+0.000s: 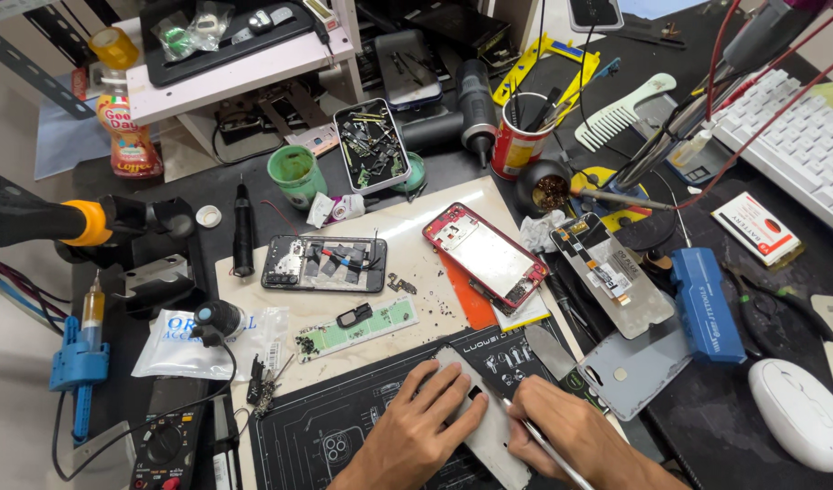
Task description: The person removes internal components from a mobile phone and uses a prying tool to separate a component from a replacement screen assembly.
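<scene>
I see the left hand [426, 422] lying flat, fingers spread, pressing down on a pale grey phone panel [489, 426] at the near edge of the desk, on the dark repair mat [344, 426]. The right hand [575, 431] is pinched around a thin metal tool [548, 446], its tip meeting the panel's right edge just beside the left fingertips.

Risks, in my judgement:
- The tool tip works close to the left fingers; a slip along the edge could jab them.
- The panel is held only by downward pressure, so a sideways push from the tool could skate it across the mat.
- Loose screws and debris lie scattered on the beige mat [416, 272] just beyond; a sweep of either wrist could scatter them.
- The red phone frame [485, 254] and the opened phone [324, 263] lie well apart from the hands, so I judge them safe from contact.

The panel sits directly under the left palm and between the two hands, touching both the fingers and the tool.
</scene>
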